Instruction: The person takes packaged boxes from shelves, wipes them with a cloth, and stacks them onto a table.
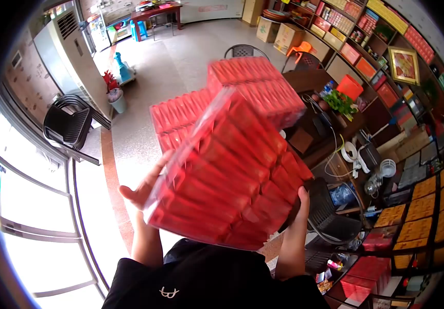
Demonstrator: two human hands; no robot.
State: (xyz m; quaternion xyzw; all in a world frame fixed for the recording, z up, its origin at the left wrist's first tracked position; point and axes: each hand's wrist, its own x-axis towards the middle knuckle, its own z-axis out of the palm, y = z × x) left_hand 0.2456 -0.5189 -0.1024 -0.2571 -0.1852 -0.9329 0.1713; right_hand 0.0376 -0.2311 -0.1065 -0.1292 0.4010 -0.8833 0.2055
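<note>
A large clear-wrapped pack of red packets is held up in front of my chest, tilted and a little blurred. My left hand supports its left side, the thumb stretched out and the other fingers partly behind the wrapping. At the lower right edge, my right hand grips the pack, its fingers mostly hidden. Just beyond are more red packs: a taller stack and a lower one, both partly covered by the held pack.
To the right stands a dark wooden table with a green plant and a bottle. Black chairs are stacked at left beside glass doors. A black chair is near my right arm. Shelves line the right wall.
</note>
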